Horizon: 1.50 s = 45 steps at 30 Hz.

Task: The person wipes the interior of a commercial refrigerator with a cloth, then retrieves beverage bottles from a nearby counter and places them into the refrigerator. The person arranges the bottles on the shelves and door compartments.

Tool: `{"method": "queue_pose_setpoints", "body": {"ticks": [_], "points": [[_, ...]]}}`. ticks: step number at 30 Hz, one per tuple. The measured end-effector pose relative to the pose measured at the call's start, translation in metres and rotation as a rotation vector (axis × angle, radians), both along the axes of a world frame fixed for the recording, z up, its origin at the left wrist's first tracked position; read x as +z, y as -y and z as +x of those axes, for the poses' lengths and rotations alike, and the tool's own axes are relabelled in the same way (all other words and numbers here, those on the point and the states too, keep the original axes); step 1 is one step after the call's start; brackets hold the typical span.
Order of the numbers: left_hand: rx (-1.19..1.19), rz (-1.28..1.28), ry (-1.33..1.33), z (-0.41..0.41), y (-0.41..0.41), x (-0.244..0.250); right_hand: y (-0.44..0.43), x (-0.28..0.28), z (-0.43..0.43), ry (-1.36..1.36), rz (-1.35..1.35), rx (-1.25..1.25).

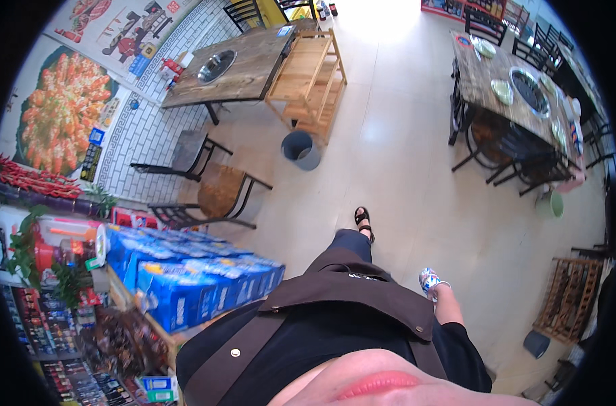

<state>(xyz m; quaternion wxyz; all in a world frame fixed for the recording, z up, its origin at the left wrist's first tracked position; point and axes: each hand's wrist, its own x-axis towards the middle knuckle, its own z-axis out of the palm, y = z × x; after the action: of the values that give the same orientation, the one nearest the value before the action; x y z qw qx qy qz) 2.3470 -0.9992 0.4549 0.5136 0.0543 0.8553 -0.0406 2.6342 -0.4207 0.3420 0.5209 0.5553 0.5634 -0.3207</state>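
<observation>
My right hand (438,291) hangs low beside my body, below a black sleeve. It is around a small white, blue and red patterned item (429,278), perhaps a can or packet; the fingers are hardly visible. My left hand is out of view. A dark brown apron (348,294) covers my front over black clothing. One foot in a black sandal (362,218) is on the pale tiled floor (389,152) ahead. To my left, blue printed cartons (186,289) are stacked on a wooden stand.
Ahead left are a wooden table (252,66) with a round metal inset, a slatted wooden cart (300,71), a grey bin (301,150) and chairs (227,193). A set table (480,76) with chairs stands right, near a green bin (550,204). A wooden rack (567,299) is lower right.
</observation>
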Motion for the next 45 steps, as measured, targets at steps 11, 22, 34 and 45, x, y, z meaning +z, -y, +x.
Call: {"method": "queue_pose_setpoints", "body": {"ticks": [11,22,34,45], "points": [[-0.023,-0.100,0.044,-0.312,-0.283,-0.017,-0.286,0.113,-0.330,-0.161,-0.164,-0.854],[0.457,0.271,-0.043,-0.676,-0.616,0.040,-0.540,0.083,-0.698,-0.343,-0.122,-0.735],[0.875,0.282,0.033,-0.972,-0.862,0.051,-0.816,0.125,-1.107,-0.445,-0.181,-0.865],[1.758,0.810,0.390,-1.328,-1.061,-0.004,-0.945,0.154,-1.402,-0.405,-0.158,-0.957]]}}
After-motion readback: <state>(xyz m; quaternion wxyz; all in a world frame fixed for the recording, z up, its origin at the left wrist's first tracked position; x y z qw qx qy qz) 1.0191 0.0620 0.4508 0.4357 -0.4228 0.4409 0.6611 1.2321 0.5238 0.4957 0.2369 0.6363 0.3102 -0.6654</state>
